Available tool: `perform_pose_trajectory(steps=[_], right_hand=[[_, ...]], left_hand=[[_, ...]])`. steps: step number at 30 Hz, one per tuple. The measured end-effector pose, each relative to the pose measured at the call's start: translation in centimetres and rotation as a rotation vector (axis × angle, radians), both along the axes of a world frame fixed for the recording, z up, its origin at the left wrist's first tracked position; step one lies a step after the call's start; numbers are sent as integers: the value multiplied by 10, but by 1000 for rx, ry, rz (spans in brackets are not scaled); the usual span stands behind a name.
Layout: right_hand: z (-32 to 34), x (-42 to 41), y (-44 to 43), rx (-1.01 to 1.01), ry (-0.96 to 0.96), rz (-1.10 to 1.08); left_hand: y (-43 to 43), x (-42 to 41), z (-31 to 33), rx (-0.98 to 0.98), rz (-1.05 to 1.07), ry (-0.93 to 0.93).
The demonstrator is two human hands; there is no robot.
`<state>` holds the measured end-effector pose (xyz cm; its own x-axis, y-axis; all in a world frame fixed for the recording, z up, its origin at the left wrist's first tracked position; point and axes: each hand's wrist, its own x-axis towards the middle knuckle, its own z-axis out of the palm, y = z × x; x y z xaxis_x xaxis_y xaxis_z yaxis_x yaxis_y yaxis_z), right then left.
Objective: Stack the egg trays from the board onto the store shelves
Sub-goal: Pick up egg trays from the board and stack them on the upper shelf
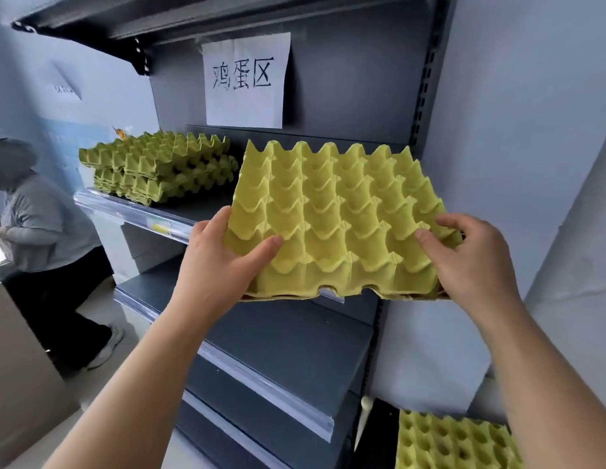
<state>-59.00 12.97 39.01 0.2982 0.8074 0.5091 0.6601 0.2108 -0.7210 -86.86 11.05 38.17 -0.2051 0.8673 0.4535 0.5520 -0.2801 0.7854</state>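
Green egg tray (332, 218) betw. left hand (223, 262) & right hand (471, 262), both gripping edges

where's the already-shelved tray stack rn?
Head view, upper left: the tray stack sits on the left end of the shelf, below-left of the paper sign and left of the held tray.

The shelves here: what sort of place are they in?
Probably a shop, or a mock-up of one: metal shelves with clear price strips, a paper sign reading egg area, and stacked egg trays.
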Motion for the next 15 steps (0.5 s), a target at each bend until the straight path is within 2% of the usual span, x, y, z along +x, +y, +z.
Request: perform_pose_trajectory(steps=[6,15], right_hand=[[11,-78,45,-14,17,9],[47,-184,137,65,-32,85]], left_hand=[[48,-73,11,-1,61,-32],[129,-172,30,119,241,-109]])
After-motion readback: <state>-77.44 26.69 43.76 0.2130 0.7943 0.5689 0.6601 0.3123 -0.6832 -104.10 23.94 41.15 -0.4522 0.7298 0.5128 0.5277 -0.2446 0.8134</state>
